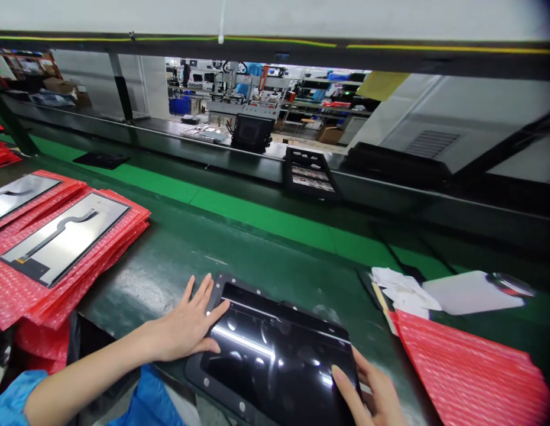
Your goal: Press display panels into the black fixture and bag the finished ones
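A glossy black display panel [275,361] lies at the front of the bench, over a dark holding plate [219,387] with several round metallic dots along its border. My left hand [190,322] rests with fingers spread on the left edge of the plate, its fingertips touching the panel's near corner. At the panel's right end, my right hand [368,390] has its thumb on the top face and its fingers around the side edge. Light strips reflect in the black surface. The lower part of the panel runs out of view.
At left, silver-backed display panels [75,236] lie on stacked red bubble-wrap sleeves [110,242]. To the right are another red sleeve [470,367], white wipes [401,290] and a translucent bottle [474,293] on its side. Behind the green strip [257,219] sits a black tray [310,171].
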`<state>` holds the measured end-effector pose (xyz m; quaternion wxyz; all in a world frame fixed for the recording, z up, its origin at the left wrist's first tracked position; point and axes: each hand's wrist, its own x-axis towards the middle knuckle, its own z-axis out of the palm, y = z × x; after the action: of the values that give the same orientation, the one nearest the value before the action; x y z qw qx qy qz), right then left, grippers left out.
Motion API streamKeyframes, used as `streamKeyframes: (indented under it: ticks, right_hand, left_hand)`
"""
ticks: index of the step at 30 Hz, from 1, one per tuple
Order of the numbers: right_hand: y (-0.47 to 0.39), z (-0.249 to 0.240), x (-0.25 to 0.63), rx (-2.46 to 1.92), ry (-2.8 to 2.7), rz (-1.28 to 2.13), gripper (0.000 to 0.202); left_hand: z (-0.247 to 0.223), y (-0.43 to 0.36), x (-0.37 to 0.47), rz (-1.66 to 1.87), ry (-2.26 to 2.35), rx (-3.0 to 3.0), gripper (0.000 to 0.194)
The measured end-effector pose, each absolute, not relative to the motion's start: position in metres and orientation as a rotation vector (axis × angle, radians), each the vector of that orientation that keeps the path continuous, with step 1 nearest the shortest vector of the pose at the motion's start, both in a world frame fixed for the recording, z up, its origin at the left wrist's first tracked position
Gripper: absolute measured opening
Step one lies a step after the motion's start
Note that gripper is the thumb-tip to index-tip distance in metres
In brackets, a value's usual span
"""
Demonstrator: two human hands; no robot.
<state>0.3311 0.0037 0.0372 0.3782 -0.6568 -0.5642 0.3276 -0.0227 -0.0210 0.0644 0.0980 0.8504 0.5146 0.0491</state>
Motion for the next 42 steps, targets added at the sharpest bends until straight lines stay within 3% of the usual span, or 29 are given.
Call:
streamKeyframes:
  ticks: [6,11,19,26,33,42]
  right_hand:
    - [0.006,0.034,0.351,-1.546,-1.853,0.494,0.046]
    - [0.016,0.042,0.361,-1.531,-2.038,0.288,0.031]
    - [0.034,0.048,0.367,-1.452,-2.399,-0.078,0.051]
    - [0.036,0.039,0.363,-1.356,-2.540,-0.370,0.052]
    - [0.039,0.033,0.359,-1.370,-2.459,-0.140,0.050]
    - [0.007,0.056,0.362,-1.339,-2.266,0.350,0.047]
  left_hand:
    - [0.049,-0.022,-0.022,0.121,1.594,2.664,0.081]
    - [0.022,-0.019,-0.028,0.300,1.630,2.813,0.074]
    - [0.014,-0.018,-0.032,0.363,1.651,3.003,0.071]
    - [-0.001,-0.017,-0.032,0.492,1.635,3.038,0.069]
    - [-0.018,-0.020,-0.025,0.626,1.737,2.813,0.066]
    - [0.002,-0.031,-0.030,0.395,1.761,2.725,0.067]
